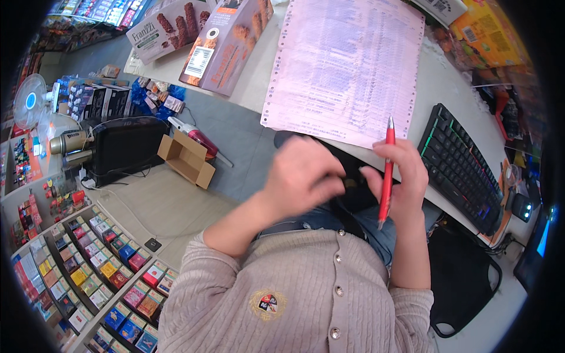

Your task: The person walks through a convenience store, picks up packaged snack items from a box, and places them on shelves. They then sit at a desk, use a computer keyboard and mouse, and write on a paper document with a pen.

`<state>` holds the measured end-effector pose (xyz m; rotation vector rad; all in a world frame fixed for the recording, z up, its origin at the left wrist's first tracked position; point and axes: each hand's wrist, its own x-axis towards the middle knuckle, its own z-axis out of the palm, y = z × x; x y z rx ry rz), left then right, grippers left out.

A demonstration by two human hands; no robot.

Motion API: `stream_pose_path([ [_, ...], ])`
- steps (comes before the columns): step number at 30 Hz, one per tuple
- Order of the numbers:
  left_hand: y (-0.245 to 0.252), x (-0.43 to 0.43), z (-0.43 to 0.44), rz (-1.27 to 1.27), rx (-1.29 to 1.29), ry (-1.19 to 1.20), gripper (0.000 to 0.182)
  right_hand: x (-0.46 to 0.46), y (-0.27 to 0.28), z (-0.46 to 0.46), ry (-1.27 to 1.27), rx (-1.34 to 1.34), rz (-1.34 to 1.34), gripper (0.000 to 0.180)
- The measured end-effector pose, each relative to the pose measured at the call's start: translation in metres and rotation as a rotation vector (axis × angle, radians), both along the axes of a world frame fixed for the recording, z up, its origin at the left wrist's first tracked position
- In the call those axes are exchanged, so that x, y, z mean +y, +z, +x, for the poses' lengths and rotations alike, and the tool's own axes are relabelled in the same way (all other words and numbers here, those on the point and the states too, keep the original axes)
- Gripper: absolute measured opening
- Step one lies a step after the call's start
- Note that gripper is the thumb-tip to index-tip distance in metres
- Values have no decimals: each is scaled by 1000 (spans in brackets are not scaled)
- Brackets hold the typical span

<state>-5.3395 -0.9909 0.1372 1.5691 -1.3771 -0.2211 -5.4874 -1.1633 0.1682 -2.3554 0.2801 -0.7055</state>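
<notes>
My right hand (404,176) holds a red pen (387,176) between thumb and fingers, its metal tip pointing up over the lower edge of a pink printed form (344,66). The form has punched holes down both sides and lies on a white counter (251,84). My left hand (306,174) is blurred, with its fingers curled, over my lap below the form; whether anything is in it cannot be made out. Two wafer boxes stand at the counter's left: a grey-brown one (229,48) and a pale one (163,33).
A black keyboard (459,167) lies right of the form, and an orange snack bag (490,35) is at the upper right. On the left are an open cardboard box (187,159), a handheld vacuum (196,137), a fan (31,101) and racks of small packs (97,264).
</notes>
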Motion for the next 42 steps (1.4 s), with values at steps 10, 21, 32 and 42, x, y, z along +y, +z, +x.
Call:
stream_pose_path([
  [10,-44,0,86,-131,-332,418,16,-15,-38,15,-23,-68,-103,42],
  [21,-47,-1,86,-94,-456,416,17,-14,-38,17,-11,-49,-120,44],
  [32,-11,-6,77,211,-435,358,29,-14,-35,17,1,-10,-134,43],
  [42,5,-45,85,430,-572,387,40,-13,-25,16,65,113,-148,50],
])
